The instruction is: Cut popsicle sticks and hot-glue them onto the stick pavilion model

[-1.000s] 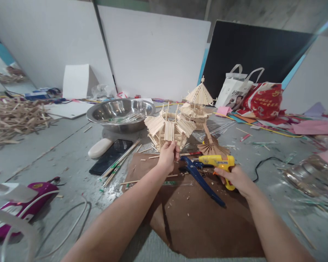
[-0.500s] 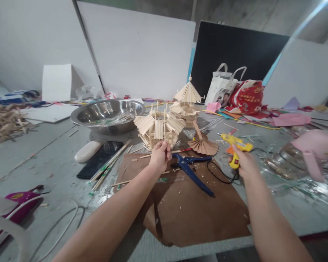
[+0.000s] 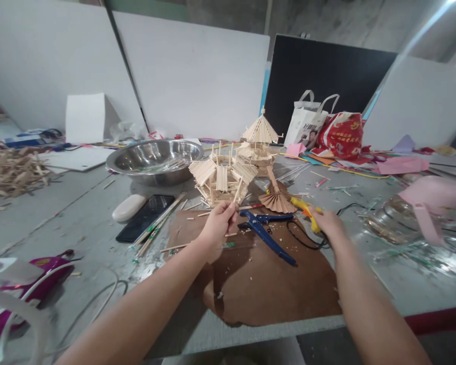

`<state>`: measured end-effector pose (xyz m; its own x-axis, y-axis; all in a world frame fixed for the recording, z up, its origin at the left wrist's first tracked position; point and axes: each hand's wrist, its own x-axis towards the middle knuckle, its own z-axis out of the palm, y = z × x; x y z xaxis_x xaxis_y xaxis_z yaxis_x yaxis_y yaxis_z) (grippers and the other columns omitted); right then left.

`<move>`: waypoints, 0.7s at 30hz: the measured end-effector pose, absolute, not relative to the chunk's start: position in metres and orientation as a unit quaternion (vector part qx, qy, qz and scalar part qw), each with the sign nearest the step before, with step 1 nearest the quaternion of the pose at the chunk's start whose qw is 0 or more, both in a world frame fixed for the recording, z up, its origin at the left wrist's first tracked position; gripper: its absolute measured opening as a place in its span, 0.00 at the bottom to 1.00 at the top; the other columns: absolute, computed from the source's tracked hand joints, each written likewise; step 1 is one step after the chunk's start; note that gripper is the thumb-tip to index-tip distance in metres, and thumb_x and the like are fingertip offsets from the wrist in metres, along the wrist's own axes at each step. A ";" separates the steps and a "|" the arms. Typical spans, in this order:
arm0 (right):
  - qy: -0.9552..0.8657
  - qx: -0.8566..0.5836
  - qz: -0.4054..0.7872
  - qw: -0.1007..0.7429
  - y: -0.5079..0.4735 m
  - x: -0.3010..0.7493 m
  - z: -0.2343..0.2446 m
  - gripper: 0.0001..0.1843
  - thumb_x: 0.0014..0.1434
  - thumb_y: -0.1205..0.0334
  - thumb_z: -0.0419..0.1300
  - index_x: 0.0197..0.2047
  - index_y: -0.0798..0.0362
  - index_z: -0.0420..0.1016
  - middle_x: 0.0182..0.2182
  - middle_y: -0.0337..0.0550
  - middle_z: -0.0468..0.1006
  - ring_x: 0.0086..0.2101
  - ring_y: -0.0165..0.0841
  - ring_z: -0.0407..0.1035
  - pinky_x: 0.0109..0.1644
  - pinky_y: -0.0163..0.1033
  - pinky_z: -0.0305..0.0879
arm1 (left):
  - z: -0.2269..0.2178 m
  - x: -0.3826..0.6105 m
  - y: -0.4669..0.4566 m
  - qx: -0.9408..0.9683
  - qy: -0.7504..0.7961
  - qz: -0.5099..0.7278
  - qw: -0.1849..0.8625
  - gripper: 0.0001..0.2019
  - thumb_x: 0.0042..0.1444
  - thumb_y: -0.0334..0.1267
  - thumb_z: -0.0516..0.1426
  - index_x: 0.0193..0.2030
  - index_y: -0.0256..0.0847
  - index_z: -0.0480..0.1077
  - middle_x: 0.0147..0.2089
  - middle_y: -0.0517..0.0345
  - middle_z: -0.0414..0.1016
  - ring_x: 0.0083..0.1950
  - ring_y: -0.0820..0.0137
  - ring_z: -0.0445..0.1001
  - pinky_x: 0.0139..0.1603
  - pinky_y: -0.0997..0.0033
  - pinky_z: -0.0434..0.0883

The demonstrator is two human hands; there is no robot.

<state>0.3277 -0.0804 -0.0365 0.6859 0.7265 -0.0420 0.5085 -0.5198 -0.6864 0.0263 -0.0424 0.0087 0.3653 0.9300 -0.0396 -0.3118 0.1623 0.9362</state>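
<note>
We see a steel bowl on the grey worktop, behind a black phone and a white oblong case that lie side by side. Blue cutters rest on a brown sheet at the near edge, with a folded paper fan just beyond them. At the back, a white bag and a red bag stand touching before a black board. A heap of wooden sticks lies far left, a purple device nearer us.

2 stick models, 1 glue gun
</note>
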 end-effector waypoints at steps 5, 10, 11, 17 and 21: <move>-0.380 -0.886 0.045 0.261 -0.087 0.317 -0.022 0.23 0.48 0.46 0.50 0.35 0.57 0.72 0.38 0.62 0.72 0.42 0.50 0.64 0.39 0.47 0.56 | 0.005 0.003 -0.046 0.503 0.373 0.495 0.602 0.09 0.46 0.41 0.56 0.26 0.39 0.61 0.15 0.69 0.57 0.11 0.84 0.51 0.10 0.84 0.47; -0.582 -0.797 0.025 0.158 -0.097 0.264 -0.001 0.23 0.53 0.43 0.44 0.31 0.51 0.70 0.30 0.47 0.75 0.33 0.39 0.68 0.32 0.38 0.56 | 0.002 -0.012 -0.047 0.541 0.384 0.504 0.553 0.10 0.47 0.42 0.55 0.24 0.39 0.61 0.15 0.68 0.58 0.12 0.83 0.53 0.12 0.83 0.49; -0.631 -0.765 0.058 0.116 -0.099 0.250 0.001 0.24 0.51 0.41 0.44 0.28 0.50 0.70 0.27 0.44 0.75 0.31 0.38 0.68 0.30 0.37 0.56 | 0.002 -0.013 -0.048 0.546 0.385 0.505 0.547 0.09 0.47 0.42 0.55 0.24 0.39 0.61 0.15 0.68 0.57 0.12 0.83 0.53 0.12 0.83 0.49; -0.737 -0.672 0.076 -0.009 -0.104 0.200 -0.002 0.14 0.45 0.49 0.56 0.30 0.52 0.69 0.33 0.47 0.75 0.35 0.41 0.69 0.30 0.37 0.55 | -0.005 -0.015 -0.054 0.574 0.402 0.500 0.509 0.09 0.50 0.41 0.52 0.25 0.39 0.59 0.15 0.70 0.56 0.13 0.83 0.52 0.13 0.82 0.50; -0.721 -0.690 0.071 0.003 -0.100 0.206 0.000 0.10 0.50 0.56 0.52 0.29 0.52 0.69 0.31 0.46 0.75 0.32 0.38 0.69 0.29 0.35 0.55 | -0.009 -0.016 -0.053 0.587 0.412 0.490 0.495 0.10 0.50 0.44 0.51 0.25 0.40 0.58 0.14 0.70 0.55 0.13 0.81 0.53 0.14 0.81 0.52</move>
